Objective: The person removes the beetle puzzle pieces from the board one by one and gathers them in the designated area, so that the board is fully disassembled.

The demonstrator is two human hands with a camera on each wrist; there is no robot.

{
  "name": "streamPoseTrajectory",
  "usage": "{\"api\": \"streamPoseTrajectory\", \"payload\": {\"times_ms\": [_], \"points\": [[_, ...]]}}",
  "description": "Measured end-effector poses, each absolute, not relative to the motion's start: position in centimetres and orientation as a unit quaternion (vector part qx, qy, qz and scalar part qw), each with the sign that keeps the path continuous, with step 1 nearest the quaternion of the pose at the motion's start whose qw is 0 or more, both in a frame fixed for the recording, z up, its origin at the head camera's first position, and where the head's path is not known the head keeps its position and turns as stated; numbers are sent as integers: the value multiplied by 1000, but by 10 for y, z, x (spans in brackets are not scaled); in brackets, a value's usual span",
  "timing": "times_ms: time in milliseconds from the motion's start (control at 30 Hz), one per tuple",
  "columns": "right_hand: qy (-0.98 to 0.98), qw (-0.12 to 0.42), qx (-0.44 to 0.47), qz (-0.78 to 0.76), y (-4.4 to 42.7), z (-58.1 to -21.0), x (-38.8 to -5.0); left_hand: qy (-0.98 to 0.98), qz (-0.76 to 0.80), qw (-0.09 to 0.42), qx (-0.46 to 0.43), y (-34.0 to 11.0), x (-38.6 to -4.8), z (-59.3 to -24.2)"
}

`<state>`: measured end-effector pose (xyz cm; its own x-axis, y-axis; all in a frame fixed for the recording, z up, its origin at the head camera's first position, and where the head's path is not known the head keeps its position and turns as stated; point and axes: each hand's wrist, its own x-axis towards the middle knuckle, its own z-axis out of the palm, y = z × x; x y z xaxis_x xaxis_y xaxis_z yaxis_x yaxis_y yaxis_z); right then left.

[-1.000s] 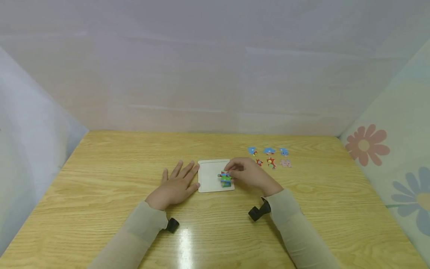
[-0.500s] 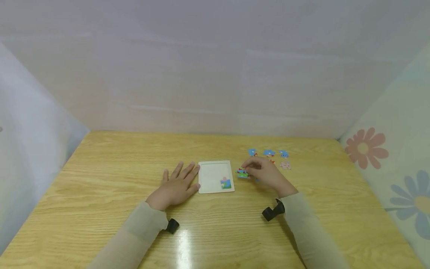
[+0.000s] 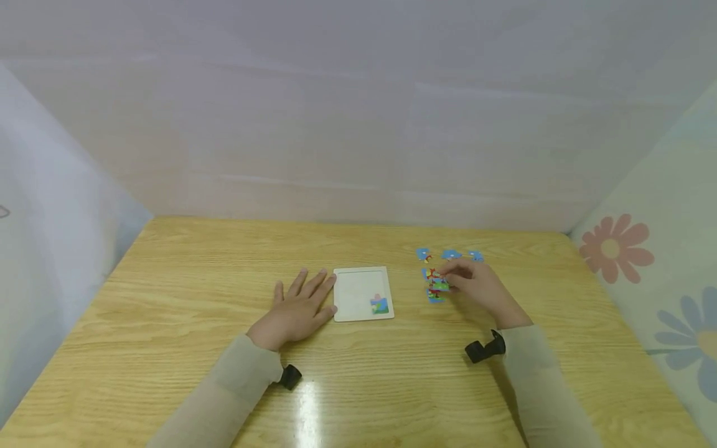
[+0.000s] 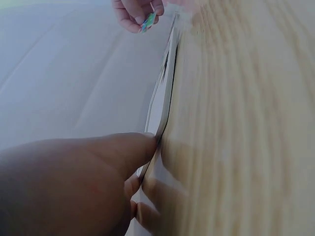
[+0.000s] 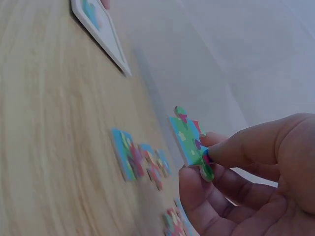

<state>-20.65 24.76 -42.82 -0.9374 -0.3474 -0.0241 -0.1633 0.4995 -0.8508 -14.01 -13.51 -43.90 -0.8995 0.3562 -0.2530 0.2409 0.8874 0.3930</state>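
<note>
Pinched between the thumb and fingers of my right hand is a green and blue puzzle piece, raised off the table near the loose pieces. My left hand lies flat with fingers spread, its thumb and fingertips touching the left edge of a white square puzzle tray. One puzzle piece, blue and green with a pink knob, sits in the tray's lower right corner. In the left wrist view, my thumb meets the tray's edge.
Several loose puzzle pieces lie right of the tray, partly hidden by my right hand. One loose piece lies nearest to me. The wooden table ends at a pale cloth backdrop.
My right hand has moved right with its puzzle piece, from above the tray to above the loose pieces. The corner piece in the tray shows fully. My left hand has stayed put.
</note>
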Motion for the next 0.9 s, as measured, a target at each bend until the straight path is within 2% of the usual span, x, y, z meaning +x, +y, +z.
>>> {"api": "streamPoseTrajectory", "payload": {"times_ms": [500,900], "points": [[891,112,-111,-426,274,-425,-208,959,170,167,153,-134,-141,-441],[916,124,-123,-360,274,-425,-208,960,169,158,155,-135,-139,-438]]}}
